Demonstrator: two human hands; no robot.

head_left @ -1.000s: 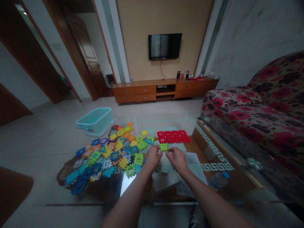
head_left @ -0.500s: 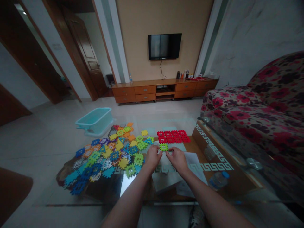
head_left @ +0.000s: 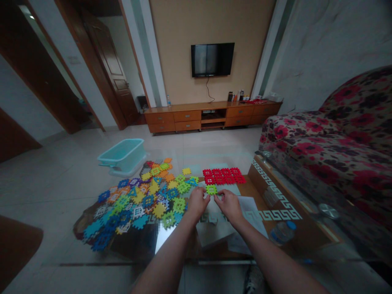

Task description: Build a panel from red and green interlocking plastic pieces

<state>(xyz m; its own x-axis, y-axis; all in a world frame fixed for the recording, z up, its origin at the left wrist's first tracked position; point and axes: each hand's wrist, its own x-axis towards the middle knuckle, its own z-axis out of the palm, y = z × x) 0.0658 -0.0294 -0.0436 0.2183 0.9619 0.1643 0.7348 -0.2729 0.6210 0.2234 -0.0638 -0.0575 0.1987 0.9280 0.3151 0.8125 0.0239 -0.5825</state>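
Observation:
A green square building piece [head_left: 211,189] with toothed edges and an opening in its middle lies just in front of the red pieces. My left hand [head_left: 197,201] pinches its left edge, and my right hand [head_left: 228,204] has thumb and finger closed at its right edge. Behind it, red toothed pieces [head_left: 226,176] sit in two rows, edge to edge. To the left of my hands spreads a loose heap of mixed pieces [head_left: 148,201] in blue, green, yellow, orange and white. One yellow piece [head_left: 186,171] lies apart from the heap.
The glass table [head_left: 92,261] holds everything near me. A turquoise plastic basin [head_left: 125,157] stands beyond the heap at left. A blue-capped bottle [head_left: 282,232] and paper sheets [head_left: 249,204] are on the right. Further off are a flowered sofa [head_left: 306,134] and a low cabinet [head_left: 186,118].

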